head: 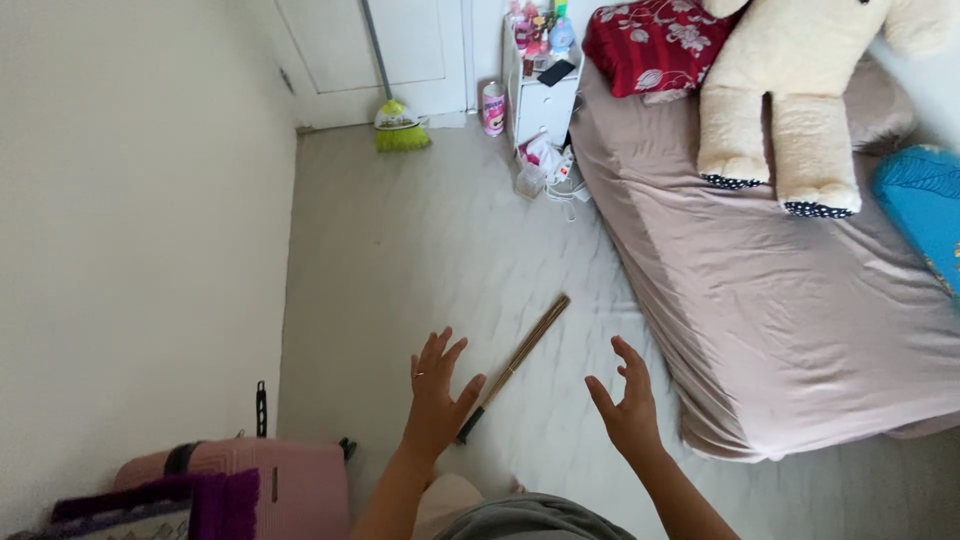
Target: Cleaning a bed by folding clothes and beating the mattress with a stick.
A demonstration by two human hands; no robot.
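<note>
My left hand (437, 393) is raised over the floor with fingers spread and holds nothing; a ring shows on one finger. My right hand (628, 400) is lifted the same way, fingers apart and empty. Between and just beyond them a thin stick broom (520, 358) lies on the pale marble floor, its dark handle end near my left hand. Neither hand touches it.
A bed (780, 300) with a mauve sheet fills the right, carrying a large cream teddy bear (790, 90), a red pillow (655, 40) and a blue pillow (925, 210). A white nightstand (540, 100), a green broom (400, 125) by the door, a pink suitcase (270, 480).
</note>
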